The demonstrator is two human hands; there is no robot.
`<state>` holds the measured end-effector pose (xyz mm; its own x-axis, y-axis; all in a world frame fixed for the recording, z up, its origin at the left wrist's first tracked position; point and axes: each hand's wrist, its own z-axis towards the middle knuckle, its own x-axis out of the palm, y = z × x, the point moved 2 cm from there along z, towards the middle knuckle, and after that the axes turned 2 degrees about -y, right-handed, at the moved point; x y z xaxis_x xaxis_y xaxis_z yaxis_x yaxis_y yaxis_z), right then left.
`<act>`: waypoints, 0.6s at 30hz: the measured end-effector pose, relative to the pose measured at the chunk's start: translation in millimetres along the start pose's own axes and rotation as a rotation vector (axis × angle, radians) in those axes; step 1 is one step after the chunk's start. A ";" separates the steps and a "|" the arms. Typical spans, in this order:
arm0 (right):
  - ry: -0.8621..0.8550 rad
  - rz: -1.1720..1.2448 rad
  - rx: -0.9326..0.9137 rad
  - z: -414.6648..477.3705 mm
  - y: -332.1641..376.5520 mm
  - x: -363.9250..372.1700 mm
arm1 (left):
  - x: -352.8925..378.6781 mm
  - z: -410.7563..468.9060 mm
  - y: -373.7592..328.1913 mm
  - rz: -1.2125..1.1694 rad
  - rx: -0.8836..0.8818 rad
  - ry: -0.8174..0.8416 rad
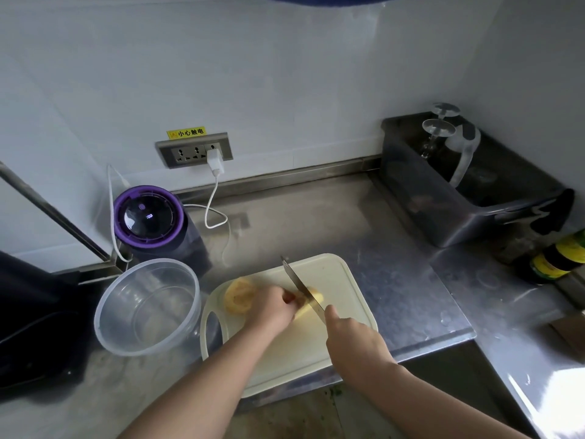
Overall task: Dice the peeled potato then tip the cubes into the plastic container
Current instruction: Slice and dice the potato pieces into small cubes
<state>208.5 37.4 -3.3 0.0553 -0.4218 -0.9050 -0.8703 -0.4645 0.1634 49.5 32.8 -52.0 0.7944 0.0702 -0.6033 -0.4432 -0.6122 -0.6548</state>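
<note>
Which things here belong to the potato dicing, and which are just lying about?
In the job: potato, knife, cutting board, plastic container, left hand, right hand.
Lying about: purple-lidded appliance, charger, grey tub, upturned glasses, bottle.

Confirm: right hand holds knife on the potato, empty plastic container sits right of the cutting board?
Not quite. Head view shows the empty plastic container left of the cutting board, not right. Right hand does hold the knife on the potato.
</note>
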 end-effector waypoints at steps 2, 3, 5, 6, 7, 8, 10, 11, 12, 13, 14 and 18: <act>0.016 0.000 0.007 8.1 -0.3 8.0 | -0.9 -0.5 1.0 0.018 0.017 -0.008; 0.027 0.010 0.009 11.3 -0.7 11.7 | -1.0 -1.0 1.3 0.014 0.026 -0.012; 0.046 0.041 0.013 15.3 -0.9 19.7 | -1.1 -2.1 1.1 -0.003 0.039 -0.018; 0.048 0.056 0.014 16.1 -0.7 23.9 | -2.0 -2.8 -0.1 -0.004 0.047 -0.021; 0.049 0.063 0.013 16.2 -1.2 26.7 | -2.8 -2.9 -1.0 -0.001 0.053 -0.021; 0.052 0.069 0.011 15.9 -2.5 27.4 | -3.2 -2.3 -1.5 -0.001 0.055 -0.018; 0.055 0.105 0.004 13.6 -5.0 24.7 | -3.7 -2.1 -2.4 -0.001 0.051 0.004; 0.041 0.125 0.003 12.0 -6.0 21.9 | -4.2 -2.4 -3.9 -0.004 0.051 0.014; 0.020 0.135 0.003 10.2 -6.8 17.9 | -4.2 -2.2 -5.2 -0.002 0.054 0.019; -0.003 0.142 0.001 8.0 -7.1 12.4 | -4.1 -2.1 -6.0 0.020 0.059 0.019; -0.028 0.154 -0.008 5.9 -7.4 5.8 | -3.5 -1.6 -7.0 0.063 0.068 0.018; -0.098 0.161 -0.046 -2.6 -10.0 -25.9 | 2.7 -0.3 -13.5 0.340 0.128 0.017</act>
<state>217.0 50.9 19.6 -0.1324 -0.4171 -0.8992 -0.8405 -0.4336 0.3248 57.8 41.0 -44.6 0.5987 -0.1342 -0.7897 -0.7308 -0.4950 -0.4700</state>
